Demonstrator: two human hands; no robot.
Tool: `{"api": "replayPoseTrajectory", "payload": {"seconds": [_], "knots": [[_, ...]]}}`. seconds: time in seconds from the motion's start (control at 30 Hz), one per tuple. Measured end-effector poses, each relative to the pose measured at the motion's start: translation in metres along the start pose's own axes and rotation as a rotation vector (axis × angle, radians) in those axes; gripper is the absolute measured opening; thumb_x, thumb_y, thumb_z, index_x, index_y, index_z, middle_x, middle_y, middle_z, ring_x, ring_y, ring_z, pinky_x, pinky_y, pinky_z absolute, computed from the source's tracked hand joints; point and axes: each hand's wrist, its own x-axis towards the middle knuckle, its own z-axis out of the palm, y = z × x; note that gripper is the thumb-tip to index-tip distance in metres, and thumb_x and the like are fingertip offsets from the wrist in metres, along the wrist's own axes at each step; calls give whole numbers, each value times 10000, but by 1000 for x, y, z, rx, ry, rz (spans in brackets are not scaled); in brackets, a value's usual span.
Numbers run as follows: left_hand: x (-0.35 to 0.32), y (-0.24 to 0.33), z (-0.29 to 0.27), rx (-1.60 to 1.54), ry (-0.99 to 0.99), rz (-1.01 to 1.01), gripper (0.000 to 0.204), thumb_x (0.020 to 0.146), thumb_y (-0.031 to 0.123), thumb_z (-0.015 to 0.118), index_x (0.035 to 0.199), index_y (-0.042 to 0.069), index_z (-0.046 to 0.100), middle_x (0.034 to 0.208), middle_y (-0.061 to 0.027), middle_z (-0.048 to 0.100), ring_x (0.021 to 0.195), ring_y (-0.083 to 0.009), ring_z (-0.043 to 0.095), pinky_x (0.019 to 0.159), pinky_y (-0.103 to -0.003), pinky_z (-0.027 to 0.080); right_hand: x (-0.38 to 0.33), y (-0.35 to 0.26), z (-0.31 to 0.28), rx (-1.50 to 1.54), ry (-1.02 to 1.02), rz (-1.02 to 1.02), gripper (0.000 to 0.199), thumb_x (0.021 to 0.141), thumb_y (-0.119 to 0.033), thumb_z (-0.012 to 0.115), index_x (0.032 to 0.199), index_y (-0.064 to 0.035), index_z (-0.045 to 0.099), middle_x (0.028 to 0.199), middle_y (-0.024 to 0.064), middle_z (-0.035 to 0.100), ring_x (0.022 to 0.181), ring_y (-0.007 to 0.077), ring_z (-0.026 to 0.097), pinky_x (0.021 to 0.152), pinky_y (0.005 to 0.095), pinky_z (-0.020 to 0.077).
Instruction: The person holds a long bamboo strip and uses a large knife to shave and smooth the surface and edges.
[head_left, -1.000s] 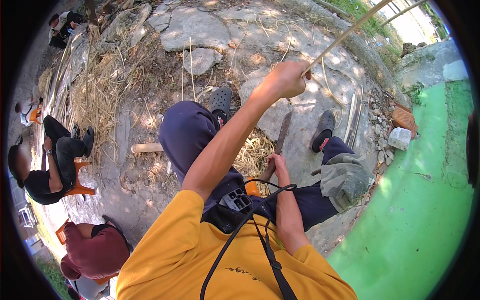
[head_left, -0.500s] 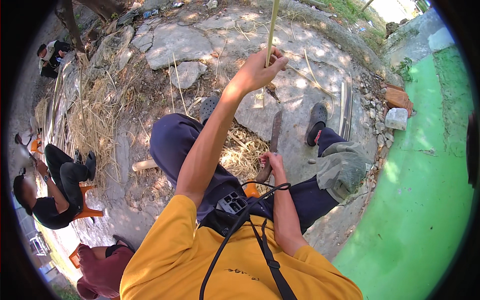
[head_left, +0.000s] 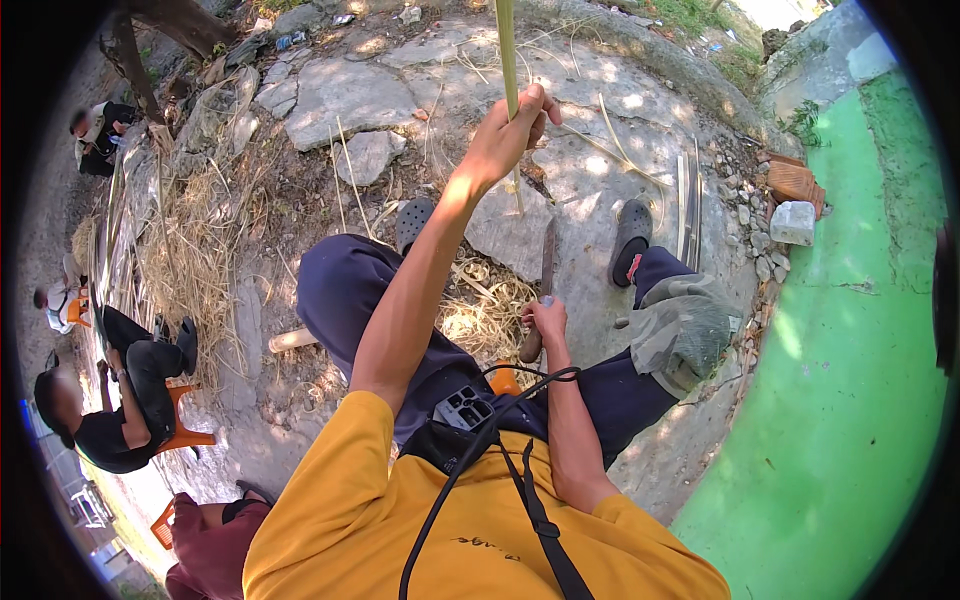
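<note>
My left hand (head_left: 508,135) is raised in front of me, its fingers closed round a long, pale bamboo strip (head_left: 506,50). The strip runs past the top edge of the view, and its lower end comes out below the hand, over the stone paving. Between my knees my right hand (head_left: 545,318) grips a long knife (head_left: 548,258) with a brown handle. Its dark, worn blade points forward, away from me, and lies apart from the strip. Below the blade, a heap of pale shavings (head_left: 480,300) covers the ground.
A camouflage cloth (head_left: 690,330) drapes my right knee. Long strips (head_left: 688,210) lie beyond my right shoe. Bricks (head_left: 793,183), a pale block (head_left: 793,223) and a green surface (head_left: 800,400) are to the right. People sit at the left, one in black (head_left: 120,440) on an orange chair.
My left hand has moved slightly left with the bamboo strip, whose upper end has swung left and now shows wider. The knife in my right hand has shifted only a little.
</note>
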Motion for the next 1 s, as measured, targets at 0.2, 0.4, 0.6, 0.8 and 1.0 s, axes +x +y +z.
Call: {"api": "replayPoseTrajectory", "payload": {"seconds": [0.2, 0.4, 0.6, 0.8, 1.0], "knots": [[0, 1, 1, -13, 22, -4, 565, 1106, 482, 302, 852, 68, 592, 616, 70, 300, 562, -58, 254, 529, -260, 204, 13, 17, -7, -515, 207, -217, 291, 790, -173, 671, 995, 32, 643, 769, 140, 728, 604, 192, 711, 599, 336, 577], [0, 1, 2, 2, 38, -26, 582, 1099, 508, 305, 839, 71, 588, 597, 76, 295, 550, -54, 257, 528, -254, 203, 25, 26, -5, -583, 228, -229, 298, 780, -222, 691, 938, 30, 711, 689, 107, 714, 606, 190, 711, 615, 336, 581], [-1, 1, -1, -117, 48, -93, 611, 1092, 529, 296, 798, 67, 568, 586, 55, 344, 513, -70, 286, 492, -272, 249, 17, 12, -12, -465, 85, -115, 236, 805, -212, 689, 817, 21, 726, 658, 88, 708, 578, 164, 696, 593, 306, 581], [-3, 1, -1, -74, 100, -128, 592, 1092, 530, 308, 756, 93, 523, 589, 66, 333, 511, -55, 265, 485, -255, 198, -8, -16, -14, -152, -50, 41, 221, 849, -172, 648, 838, 46, 684, 711, 125, 714, 586, 192, 693, 575, 321, 585], [-2, -2, 1, -115, 153, -109, 579, 1098, 500, 324, 713, 99, 484, 591, 62, 332, 512, -61, 270, 492, -258, 195, -6, -21, -14, 97, -116, 94, 220, 881, -183, 629, 858, 36, 636, 729, 119, 681, 565, 187, 652, 515, 334, 536]]}}
